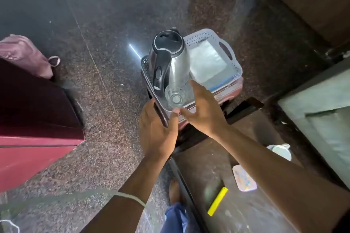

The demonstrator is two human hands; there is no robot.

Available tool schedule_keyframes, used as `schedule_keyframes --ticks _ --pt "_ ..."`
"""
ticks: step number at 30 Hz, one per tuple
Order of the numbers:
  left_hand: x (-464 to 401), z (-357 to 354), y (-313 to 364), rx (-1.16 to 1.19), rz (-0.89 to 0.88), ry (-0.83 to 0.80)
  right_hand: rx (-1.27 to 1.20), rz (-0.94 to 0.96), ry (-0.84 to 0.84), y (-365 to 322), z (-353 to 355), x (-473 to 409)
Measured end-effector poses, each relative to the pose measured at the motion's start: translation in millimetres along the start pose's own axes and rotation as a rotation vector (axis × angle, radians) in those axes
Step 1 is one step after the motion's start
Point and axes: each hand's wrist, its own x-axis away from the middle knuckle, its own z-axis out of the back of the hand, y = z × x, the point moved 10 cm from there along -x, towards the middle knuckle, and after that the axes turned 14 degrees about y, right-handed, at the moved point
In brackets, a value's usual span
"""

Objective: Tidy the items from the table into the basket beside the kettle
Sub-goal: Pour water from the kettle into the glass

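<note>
The left hand (158, 128), fingers loosely spread, rests at the tray's (149, 89) near edge, the glass (175, 94) stands free just beyond both hands' fingertips beside the kettle (170, 58), and the right hand (203, 111) hovers open, basket (234, 62) behind.

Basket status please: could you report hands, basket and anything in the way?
Both hands open, empty. Glass in basket beside kettle. Yellow item on table.

Dim indoor light, soft overall. Bright glare streak on the floor (134, 51) at 11 o'clock of the kettle (171, 58). Edges bend from wide-angle distortion; slight blur throughout.
</note>
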Motion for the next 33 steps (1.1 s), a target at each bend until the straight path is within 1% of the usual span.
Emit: schedule_keyframes --ticks 3,6,10,12,14,17,20,22,27,31,33 --pt "-13 -16 -8 0.037 0.002 0.020 -0.025 0.005 -0.015 3 -30 -19" --pt "-21 -29 -14 0.069 0.015 0.028 0.035 0.017 -0.001 9 -53 -28" --pt "-25 -38 -25 0.107 0.012 0.042 -0.006 -0.003 0.071 20 -61 -32" --pt "-23 -41 -28 0.163 0.024 0.031 -0.046 -0.016 0.119 24 -61 -31" --pt "-20 -39 -29 0.218 0.010 0.056 -0.044 -0.007 0.167 26 -57 -31" --pt "-16 -31 -31 0.272 -0.017 0.107 -0.043 0.019 0.219 25 -46 -27" --pt "-13 -24 -26 0.292 -0.078 0.120 -0.078 0.017 0.257 21 -26 -21" --pt "-10 -23 -16 0.310 -0.121 0.108 -0.108 0.035 0.290 14 -7 -17" --pt "-6 -20 16 0.430 -0.139 0.066 -0.223 0.070 0.377 -13 47 -7" --pt "-8 -21 37 0.590 -0.204 0.008 -0.308 0.067 0.352 -32 69 -1" --pt "-9 -14 44 0.657 -0.214 0.033 -0.338 0.054 0.325 -39 73 3"
